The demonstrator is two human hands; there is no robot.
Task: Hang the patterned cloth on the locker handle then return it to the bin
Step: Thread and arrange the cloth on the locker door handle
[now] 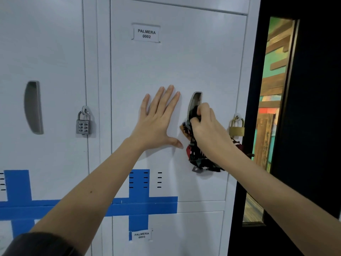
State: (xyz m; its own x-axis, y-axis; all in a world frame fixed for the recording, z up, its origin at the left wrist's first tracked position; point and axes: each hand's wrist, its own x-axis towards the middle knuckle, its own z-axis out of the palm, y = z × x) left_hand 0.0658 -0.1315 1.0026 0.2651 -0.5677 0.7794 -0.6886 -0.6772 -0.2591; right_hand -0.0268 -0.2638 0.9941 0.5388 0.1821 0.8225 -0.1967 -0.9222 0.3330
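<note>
The patterned cloth [196,155], dark with red, white and orange marks, hangs bunched down the white locker door from the recessed metal handle [195,100]. My right hand [208,126] is closed on the cloth's upper part right at the handle's lower half, hiding how the cloth sits in the recess. Left of the handle, my left hand [158,119] lies flat on the door with fingers spread and holds nothing. No bin is in view.
A brass padlock [237,127] hangs at the door's right edge, close to my right wrist. A combination padlock [84,124] hangs on the neighbouring locker, which has its own handle [34,108]. Blue tape [144,206] crosses the doors lower down. A dark door frame [258,126] stands right.
</note>
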